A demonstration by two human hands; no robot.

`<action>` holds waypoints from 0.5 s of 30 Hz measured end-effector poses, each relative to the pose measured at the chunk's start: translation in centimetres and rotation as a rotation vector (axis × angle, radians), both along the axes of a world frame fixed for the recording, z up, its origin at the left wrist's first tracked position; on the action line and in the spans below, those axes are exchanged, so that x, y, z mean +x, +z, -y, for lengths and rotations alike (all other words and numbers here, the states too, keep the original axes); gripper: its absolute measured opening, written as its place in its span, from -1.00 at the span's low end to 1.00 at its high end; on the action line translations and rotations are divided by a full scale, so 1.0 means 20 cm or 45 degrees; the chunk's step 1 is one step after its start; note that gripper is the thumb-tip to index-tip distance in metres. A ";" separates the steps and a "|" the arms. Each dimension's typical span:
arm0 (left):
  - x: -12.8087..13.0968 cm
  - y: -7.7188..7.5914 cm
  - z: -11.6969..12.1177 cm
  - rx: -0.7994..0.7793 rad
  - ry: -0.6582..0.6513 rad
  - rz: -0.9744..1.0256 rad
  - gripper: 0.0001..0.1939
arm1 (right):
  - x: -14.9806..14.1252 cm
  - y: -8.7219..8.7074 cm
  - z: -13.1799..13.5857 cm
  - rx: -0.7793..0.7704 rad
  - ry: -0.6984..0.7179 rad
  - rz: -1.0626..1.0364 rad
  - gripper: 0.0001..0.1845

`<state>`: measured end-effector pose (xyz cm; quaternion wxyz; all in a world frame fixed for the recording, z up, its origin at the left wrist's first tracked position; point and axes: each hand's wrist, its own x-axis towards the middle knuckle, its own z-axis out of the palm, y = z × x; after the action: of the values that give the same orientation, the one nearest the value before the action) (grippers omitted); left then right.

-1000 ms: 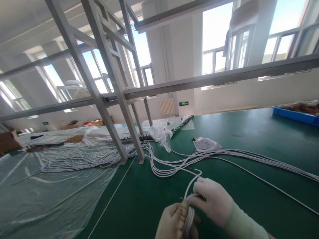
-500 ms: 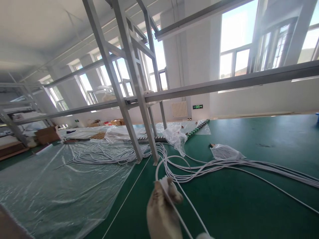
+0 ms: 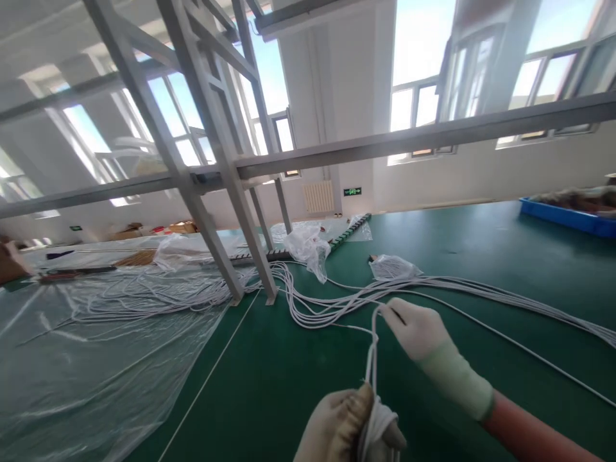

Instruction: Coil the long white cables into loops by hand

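My left hand (image 3: 339,423), in a soiled white glove, is closed round several loops of a white cable (image 3: 373,359) at the bottom of the head view. My right hand (image 3: 416,327), gloved in white with a pale green cuff, pinches the top bend of the same cable, above and right of the left hand. From there a thin end of the cable leads left over the green surface. Behind the hands a bundle of white cables (image 3: 315,321) lies in loose curves. The lower part of the held loops is cut off by the frame.
A grey metal frame (image 3: 245,237) stands on the green surface (image 3: 260,385) left of the hands. Clear plastic sheeting (image 3: 120,378) covers the left side, with more cables on it. A plastic bag (image 3: 394,266) touches the cable bundle. A blue tray (image 3: 591,224) is at far right.
My right hand has come up from the bottom edge and now grips the cable bend. My left hand appears lower and further right, still round the cable. The view has turned right.
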<state>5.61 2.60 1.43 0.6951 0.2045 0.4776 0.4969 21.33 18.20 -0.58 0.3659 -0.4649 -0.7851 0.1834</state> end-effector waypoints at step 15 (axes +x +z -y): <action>-0.05 -0.07 -0.14 -0.080 0.505 -0.142 -0.96 | -0.19 -0.01 0.54 -0.189 0.498 0.445 -0.85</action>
<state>4.68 5.48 -0.05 0.5622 0.1119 0.5616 0.5966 17.49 7.38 -0.75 0.1474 -0.3546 -0.8956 0.2247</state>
